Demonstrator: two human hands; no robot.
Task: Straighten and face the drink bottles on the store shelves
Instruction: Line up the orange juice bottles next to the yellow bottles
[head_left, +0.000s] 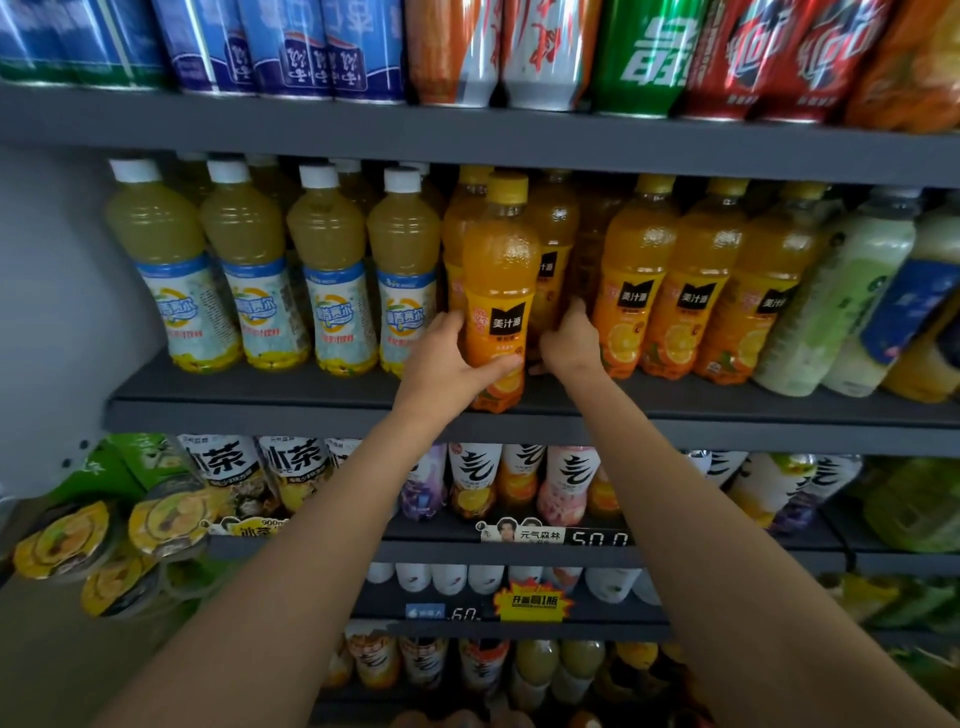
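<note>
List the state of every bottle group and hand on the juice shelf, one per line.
Front orange juice bottle: upright, at the shelf edge, label facing out, gripped by the left hand.
Left hand: wrapped around that bottle's lower body.
Right hand: reaching behind it, on a rear orange bottle.
White-capped yellow bottles: upright, labels forward.
Pale green bottles: leaning left.

Orange plastic juice bottle (500, 291), yellow cap: black label patch "美汁源". Dark shelf-edge price strip (556, 535): "元气森林", "500". Yellow burst tag (532, 603), lower shelf: illegible.
</note>
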